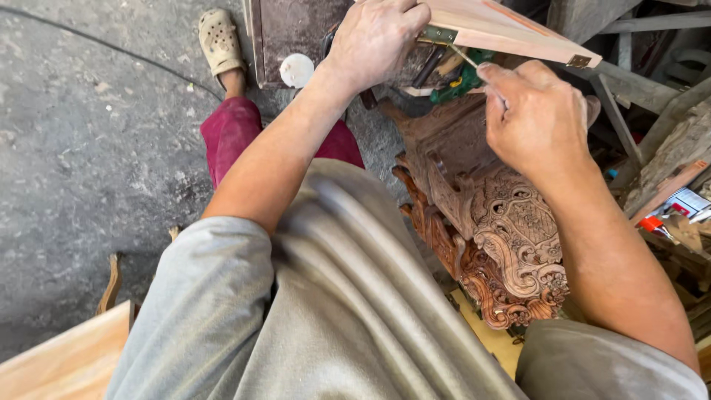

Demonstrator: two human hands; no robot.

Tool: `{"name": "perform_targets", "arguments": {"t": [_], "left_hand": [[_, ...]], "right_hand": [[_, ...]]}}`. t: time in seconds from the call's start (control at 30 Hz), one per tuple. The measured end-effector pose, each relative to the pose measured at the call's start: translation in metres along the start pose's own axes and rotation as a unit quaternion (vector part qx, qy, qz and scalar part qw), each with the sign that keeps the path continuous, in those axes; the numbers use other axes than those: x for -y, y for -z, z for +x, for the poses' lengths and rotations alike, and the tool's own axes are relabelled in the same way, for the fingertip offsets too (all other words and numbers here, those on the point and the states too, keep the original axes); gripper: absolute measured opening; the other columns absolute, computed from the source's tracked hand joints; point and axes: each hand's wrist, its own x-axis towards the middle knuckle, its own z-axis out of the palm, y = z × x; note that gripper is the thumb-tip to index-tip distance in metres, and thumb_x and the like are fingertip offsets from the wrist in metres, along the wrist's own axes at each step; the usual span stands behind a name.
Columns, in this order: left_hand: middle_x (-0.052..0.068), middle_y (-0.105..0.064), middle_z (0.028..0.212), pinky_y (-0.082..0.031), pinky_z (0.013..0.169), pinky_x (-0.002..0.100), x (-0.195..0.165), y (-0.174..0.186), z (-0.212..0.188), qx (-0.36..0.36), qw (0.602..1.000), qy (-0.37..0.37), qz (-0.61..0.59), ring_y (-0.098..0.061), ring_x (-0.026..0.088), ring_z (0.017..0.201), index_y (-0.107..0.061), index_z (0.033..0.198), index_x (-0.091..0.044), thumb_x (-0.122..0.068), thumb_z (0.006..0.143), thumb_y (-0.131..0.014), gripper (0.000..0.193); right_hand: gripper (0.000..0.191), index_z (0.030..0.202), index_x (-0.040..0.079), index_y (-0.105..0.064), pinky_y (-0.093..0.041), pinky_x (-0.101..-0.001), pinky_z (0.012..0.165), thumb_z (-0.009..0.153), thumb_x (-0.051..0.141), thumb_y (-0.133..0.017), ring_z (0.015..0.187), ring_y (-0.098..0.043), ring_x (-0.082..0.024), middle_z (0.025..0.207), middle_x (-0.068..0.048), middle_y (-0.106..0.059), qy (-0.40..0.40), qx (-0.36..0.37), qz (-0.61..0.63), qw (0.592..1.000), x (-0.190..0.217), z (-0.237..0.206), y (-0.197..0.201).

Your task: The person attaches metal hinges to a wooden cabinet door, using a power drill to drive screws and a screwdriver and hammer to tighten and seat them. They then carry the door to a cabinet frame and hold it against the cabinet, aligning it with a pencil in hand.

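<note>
Grey shirt [333,311] nearest the lens. Left hand [376,37] clamps the pale wooden panel [503,26] beside its brass hinge [437,35]. Right hand [535,115] pinches a thin metal tool [464,55] at the hinge. Below: ornately carved reddish cabinet [503,237], rough concrete floor [89,148].

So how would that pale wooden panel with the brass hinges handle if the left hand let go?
The wooden panel looks rigid, not floppy. It seems steadied mainly by the left hand, so it would probably tip or swing. The right hand grips only a thin tool at the hinge.

Left hand [374,37] hides the hinge's [437,35] inner end.
</note>
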Motion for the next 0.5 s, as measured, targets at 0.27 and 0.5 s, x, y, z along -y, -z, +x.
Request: {"name": "perform_targets", "arguments": {"t": [0.27,0.5], "left_hand": [[0.010,-0.071,0.082,-0.057,0.063,0.044,0.002,-0.011,-0.010,0.043,0.999,0.026,0.020,-0.073,0.030,0.076,-0.069,0.105,-0.013,-0.015,0.089,-0.071,0.016],[0.010,-0.073,0.081,-0.058,0.061,0.041,0.002,-0.017,-0.010,0.056,0.997,0.046,0.020,-0.074,0.028,0.072,-0.072,0.111,-0.016,-0.015,0.090,-0.071,0.021]], "right_hand": [[0.024,0.122,0.009,-0.078,-0.059,-0.0409,0.077,0.100,0.004,-0.070,0.085,-0.071,-0.030,0.096,-0.012,-0.071,0.008,-0.007,0.052,0.999,0.000,-0.001,-0.005],[0.026,0.118,0.004,-0.079,-0.058,-0.0424,0.066,0.093,0.003,-0.073,0.074,-0.069,-0.032,0.091,-0.016,-0.070,0.024,-0.033,0.044,0.998,0.010,0.005,0.005]]}}
